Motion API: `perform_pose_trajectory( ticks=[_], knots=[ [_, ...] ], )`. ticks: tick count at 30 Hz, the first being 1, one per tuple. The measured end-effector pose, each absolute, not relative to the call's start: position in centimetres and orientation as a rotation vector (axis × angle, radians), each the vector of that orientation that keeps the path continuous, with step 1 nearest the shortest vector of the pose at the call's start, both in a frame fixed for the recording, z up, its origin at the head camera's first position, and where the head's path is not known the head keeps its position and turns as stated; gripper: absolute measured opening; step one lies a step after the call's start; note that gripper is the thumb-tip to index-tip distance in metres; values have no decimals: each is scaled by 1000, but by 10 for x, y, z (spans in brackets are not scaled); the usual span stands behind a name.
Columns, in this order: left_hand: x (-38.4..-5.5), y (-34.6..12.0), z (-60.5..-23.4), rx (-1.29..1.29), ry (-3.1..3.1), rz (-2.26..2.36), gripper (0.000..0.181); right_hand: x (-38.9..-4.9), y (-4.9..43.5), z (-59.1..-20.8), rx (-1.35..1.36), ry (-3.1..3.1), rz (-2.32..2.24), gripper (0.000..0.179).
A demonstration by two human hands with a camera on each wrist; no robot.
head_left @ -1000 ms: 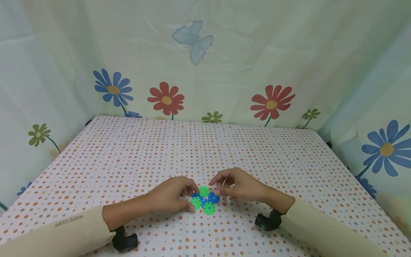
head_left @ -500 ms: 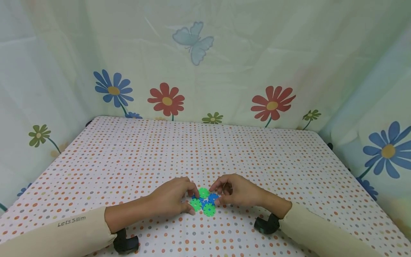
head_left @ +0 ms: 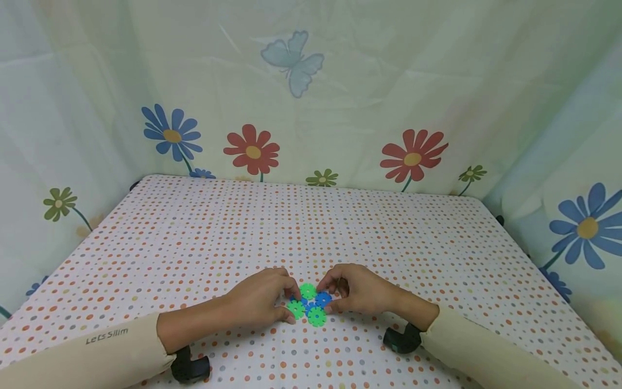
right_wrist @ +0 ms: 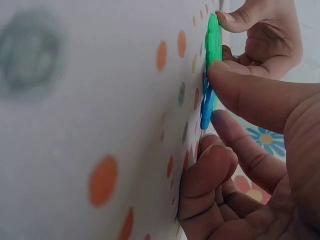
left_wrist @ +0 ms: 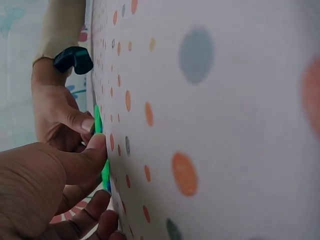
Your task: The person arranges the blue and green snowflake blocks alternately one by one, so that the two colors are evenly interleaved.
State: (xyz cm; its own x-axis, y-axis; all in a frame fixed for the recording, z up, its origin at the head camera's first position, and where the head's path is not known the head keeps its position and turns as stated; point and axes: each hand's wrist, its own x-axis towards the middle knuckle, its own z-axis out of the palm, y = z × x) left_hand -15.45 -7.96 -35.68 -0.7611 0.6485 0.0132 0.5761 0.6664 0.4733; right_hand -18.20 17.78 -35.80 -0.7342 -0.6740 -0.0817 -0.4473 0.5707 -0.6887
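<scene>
Several notched plastic discs lie joined in a small flat cluster near the table's front. A green disc [head_left: 308, 291] is at the far side, with another green disc [head_left: 296, 309] on the left and a third green disc [head_left: 317, 317] in front. Between them show blue discs, one blue disc [head_left: 323, 299] on the right. My left hand [head_left: 259, 298] grips the cluster's left side, thumb on the left green disc, fingertips by a partly hidden blue one. My right hand [head_left: 366, 290] holds the right side; in the right wrist view its thumb presses the blue disc [right_wrist: 206, 114].
A white cloth with coloured dots covers the table [head_left: 291, 227]. Behind it hangs a curtain [head_left: 350, 81] printed with flowers and a butterfly. Black wrist mounts sit under the left wrist [head_left: 189, 367] and right wrist [head_left: 403, 340].
My right hand has come down and closer, from hovering with loosely bent fingers to gripping the cluster's right edge. The left hand has shifted only slightly; the discs stay nearly in place.
</scene>
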Motion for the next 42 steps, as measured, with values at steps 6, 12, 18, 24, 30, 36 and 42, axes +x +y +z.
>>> perform_pose_trajectory(
  ticks=[6,12,18,24,30,36,42],
  knots=[
    [-150,-79,-355,1029,2726,633,25,-181,177,-357,-932,2496,-915,28],
    [-146,-78,-354,1092,2772,539,26,-181,177,-357,-924,2510,-900,29],
    [-144,-77,-354,1164,2835,423,26,-180,176,-357,-941,2514,-897,29],
    [-142,-77,-354,1191,2858,367,25,-180,177,-356,-954,2512,-891,27],
    [-141,-77,-355,1207,2864,384,26,-180,176,-358,-957,2512,-884,27],
    [-145,-80,-357,1091,2827,560,30,-180,177,-358,-975,2510,-891,27],
    [-148,-80,-358,1096,2808,610,27,-180,178,-358,-976,2518,-879,27]
  ],
)
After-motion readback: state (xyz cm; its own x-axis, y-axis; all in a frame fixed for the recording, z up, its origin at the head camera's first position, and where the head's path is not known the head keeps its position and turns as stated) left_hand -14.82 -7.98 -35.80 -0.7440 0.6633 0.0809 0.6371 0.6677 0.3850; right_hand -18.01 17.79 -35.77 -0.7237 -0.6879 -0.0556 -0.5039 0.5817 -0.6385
